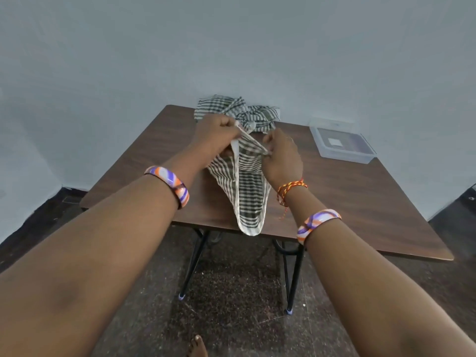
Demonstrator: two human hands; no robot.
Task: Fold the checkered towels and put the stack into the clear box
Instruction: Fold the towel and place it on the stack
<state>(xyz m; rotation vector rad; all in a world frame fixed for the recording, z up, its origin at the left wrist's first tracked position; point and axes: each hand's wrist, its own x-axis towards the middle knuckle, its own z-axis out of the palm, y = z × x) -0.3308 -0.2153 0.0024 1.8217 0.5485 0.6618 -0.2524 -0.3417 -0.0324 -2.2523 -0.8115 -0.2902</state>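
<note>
A green-and-white checkered towel [244, 186] hangs bunched between my hands over the middle of the brown table [360, 199]. Its lower end droops past the table's near edge. My left hand [219, 136] grips the towel's top edge. My right hand [282, 155] pinches the same edge a short way to the right. A crumpled pile of more checkered towels [237, 112] lies at the table's far edge, behind my hands. The clear box [341, 143] stands at the far right of the table with nothing inside it.
A pale wall rises right behind the table. Black metal legs [192, 264] hold the table over a dark speckled floor. A bare foot [197, 346] shows at the bottom edge. Bangles circle both my wrists.
</note>
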